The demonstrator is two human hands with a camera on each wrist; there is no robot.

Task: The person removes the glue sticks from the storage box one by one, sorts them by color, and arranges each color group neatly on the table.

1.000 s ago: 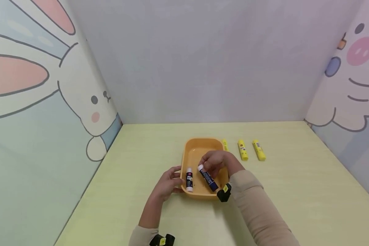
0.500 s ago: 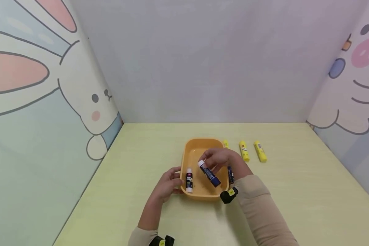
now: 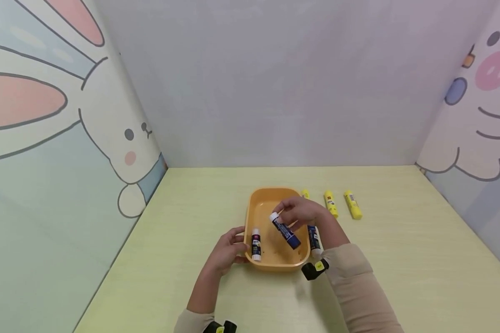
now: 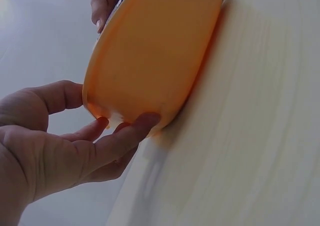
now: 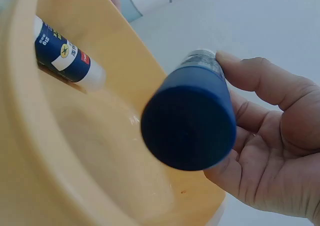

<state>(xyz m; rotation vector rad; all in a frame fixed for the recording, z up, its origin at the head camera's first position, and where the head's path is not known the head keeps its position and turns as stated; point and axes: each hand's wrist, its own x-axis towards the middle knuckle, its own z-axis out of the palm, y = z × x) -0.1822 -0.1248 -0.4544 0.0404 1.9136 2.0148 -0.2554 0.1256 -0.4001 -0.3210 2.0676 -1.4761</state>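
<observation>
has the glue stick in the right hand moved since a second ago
Yes. In the head view, the dark blue glue stick in the right hand has shifted up the picture, toward the far edge of the table.

the tray [image 3: 266, 208] is plain light orange. the held glue stick [image 3: 284, 230] is dark blue with one white end; the stick inside the tray [image 5: 65, 53] is navy with white ends, a red patch and yellow lettering. another stick [image 3: 314, 240] shows dark blue and white, and three sticks [image 3: 353, 205] are bright yellow. the bench [image 3: 416, 259] is pale yellow-green, the back wall [image 3: 275, 92] greyish lilac, the sleeves [image 3: 362, 291] beige. the side walls [image 3: 37, 249] bear grey-outlined cartoons: a white rabbit [image 3: 104, 120] with pink inner ears, a pink-snouted pig [image 3: 477, 120].
</observation>
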